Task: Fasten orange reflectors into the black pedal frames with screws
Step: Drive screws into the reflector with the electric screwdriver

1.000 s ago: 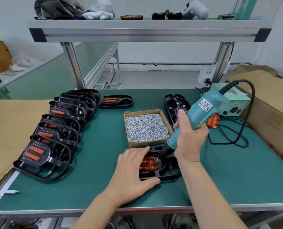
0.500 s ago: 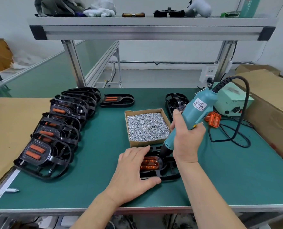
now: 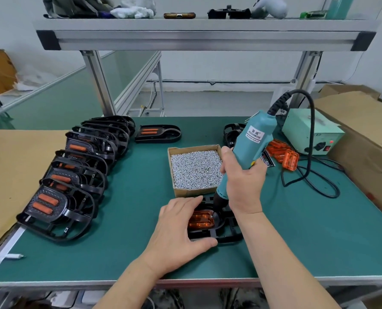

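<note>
The right hand is wrapped round the teal electric screwdriver, holding it near upright with its dark nose down at the right end of the orange reflector. The left hand spans the black pedal frame just left of that nose, fingers laid over the far edge and thumb hooked against the near edge, pinning it to the mat. The bit tip is hidden, so I cannot tell whether it sits in a screw head. To drive well, I judge the tool should stand square to the reflector, with steady downward pressure and the frame clamped against twisting. The box of screws lies just beyond the left fingers. Loose reflectors lie beyond the right hand, to its right.
</note>
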Motion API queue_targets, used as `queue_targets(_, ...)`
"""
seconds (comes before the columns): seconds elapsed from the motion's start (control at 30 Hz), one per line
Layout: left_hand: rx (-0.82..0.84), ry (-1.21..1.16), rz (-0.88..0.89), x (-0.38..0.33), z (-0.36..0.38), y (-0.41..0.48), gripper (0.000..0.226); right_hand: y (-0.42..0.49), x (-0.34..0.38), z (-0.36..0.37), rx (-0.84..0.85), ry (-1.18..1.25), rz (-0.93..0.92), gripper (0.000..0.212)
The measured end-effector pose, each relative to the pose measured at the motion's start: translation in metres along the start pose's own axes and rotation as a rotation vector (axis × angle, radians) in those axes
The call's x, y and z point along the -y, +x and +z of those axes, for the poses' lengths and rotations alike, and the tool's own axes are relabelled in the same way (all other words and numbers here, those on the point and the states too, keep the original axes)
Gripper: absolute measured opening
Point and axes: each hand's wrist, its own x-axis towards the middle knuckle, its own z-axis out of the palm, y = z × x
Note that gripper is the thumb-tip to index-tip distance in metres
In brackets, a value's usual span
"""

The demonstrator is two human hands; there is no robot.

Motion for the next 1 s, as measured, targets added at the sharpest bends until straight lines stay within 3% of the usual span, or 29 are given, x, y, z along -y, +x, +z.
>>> queue_targets(0.23,0.009,-0.022,-0.009,-0.003,0.001,-0.001,0.092,-0.001,-0.003,-0.003,0.052,-0.008,0.018,0.028)
queue_targets(0.57,0.000,-0.021,-0.006,-0.002,-0.002,-0.002,0.091,-0.006,0.004,-0.016,-0.012,0.113,0.009,0.018)
queue_targets(0.77,-0.009,-0.024,-0.001,-0.001,0.000,-0.001,0.091,-0.010,0.008,-0.015,0.010,0.073,-0.056,0.024)
queue_targets(0.9,-0.003,-0.017,0.001,0.001,0.001,-0.001,0.090,0.004,0.021,-0.016,-0.098,0.093,-0.089,0.019)
queue_targets(1.0,0.000,-0.016,-0.006,0.003,0.002,-0.001,0.090,0.022,0.021,-0.027,-0.263,0.211,0.036,0.016)
